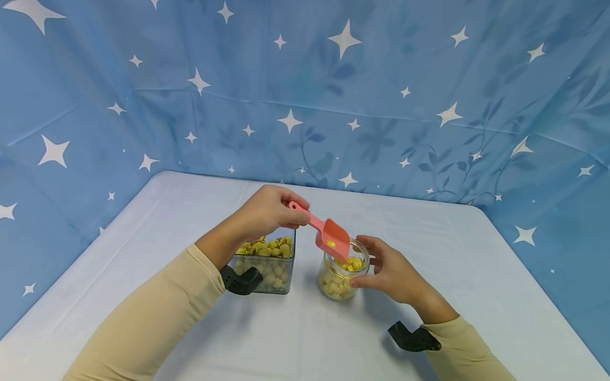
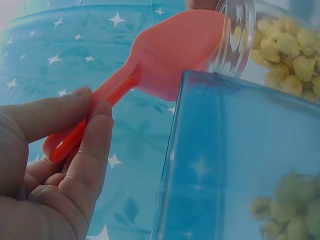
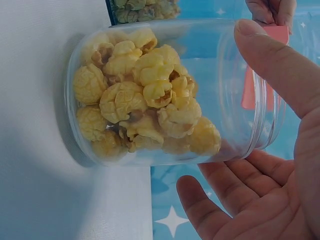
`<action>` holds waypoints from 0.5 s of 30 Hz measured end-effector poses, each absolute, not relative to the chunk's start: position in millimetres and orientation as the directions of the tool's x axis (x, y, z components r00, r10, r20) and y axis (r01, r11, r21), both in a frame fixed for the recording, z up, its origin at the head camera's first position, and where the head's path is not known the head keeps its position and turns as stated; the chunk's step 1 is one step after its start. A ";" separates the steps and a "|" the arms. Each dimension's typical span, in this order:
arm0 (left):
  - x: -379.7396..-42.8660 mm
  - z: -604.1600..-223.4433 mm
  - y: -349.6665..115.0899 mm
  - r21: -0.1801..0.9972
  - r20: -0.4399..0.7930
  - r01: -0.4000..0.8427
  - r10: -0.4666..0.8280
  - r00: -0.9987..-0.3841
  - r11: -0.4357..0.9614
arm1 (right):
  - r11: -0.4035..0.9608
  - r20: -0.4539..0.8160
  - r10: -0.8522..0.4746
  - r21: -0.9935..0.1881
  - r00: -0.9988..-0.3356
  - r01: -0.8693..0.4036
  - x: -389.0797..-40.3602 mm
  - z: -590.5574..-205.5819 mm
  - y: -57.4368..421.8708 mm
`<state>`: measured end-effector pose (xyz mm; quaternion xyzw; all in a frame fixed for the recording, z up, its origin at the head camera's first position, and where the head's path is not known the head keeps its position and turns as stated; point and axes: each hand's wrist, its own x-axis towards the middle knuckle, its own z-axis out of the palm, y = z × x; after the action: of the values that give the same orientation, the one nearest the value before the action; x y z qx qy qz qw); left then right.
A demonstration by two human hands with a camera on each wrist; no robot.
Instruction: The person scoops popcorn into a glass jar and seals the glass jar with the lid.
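My left hand [image 1: 270, 212] pinches the handle of a pink scoop [image 1: 335, 236] between thumb and fingers. The scoop tilts down to the right, its front lip at the mouth of a clear round jar [image 1: 337, 286]. A bit of yellow popcorn [image 1: 331, 244] shows in the scoop. Around the jar's upper part, my right hand [image 1: 393, 270] holds it steady, thumb on the near side and fingers on the far side. Popcorn [image 3: 135, 95] fills much of the jar, which stands upright on the table.
Left of the jar stands a clear rectangular container [image 1: 287, 290] with more popcorn [image 1: 267, 247], partly hidden behind my left hand and wrist. A white cloth covers the table [image 1: 305, 338]. Behind it hangs a blue curtain [image 1: 305, 79] with white stars.
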<state>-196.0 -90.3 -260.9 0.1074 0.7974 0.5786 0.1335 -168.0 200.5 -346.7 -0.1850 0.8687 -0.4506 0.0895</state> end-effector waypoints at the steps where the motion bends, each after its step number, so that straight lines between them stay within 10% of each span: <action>1: -195.5 -260.3 -90.0 0.949 -0.087 0.020 0.326 -0.941 0.313 | 0.526 0.014 -0.402 -0.815 -0.915 -0.243 -167.9 -346.9 200.6; 15: -192.4 -255.4 -90.2 0.903 -0.049 0.095 0.320 -0.946 0.418 | 0.523 0.029 -0.408 -0.812 -0.912 -0.260 -168.1 -347.9 202.0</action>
<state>-192.4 -90.2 -255.4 0.1244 0.8353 0.5247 0.1073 -168.1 202.0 -347.9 -0.1922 0.8686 -0.4490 0.0829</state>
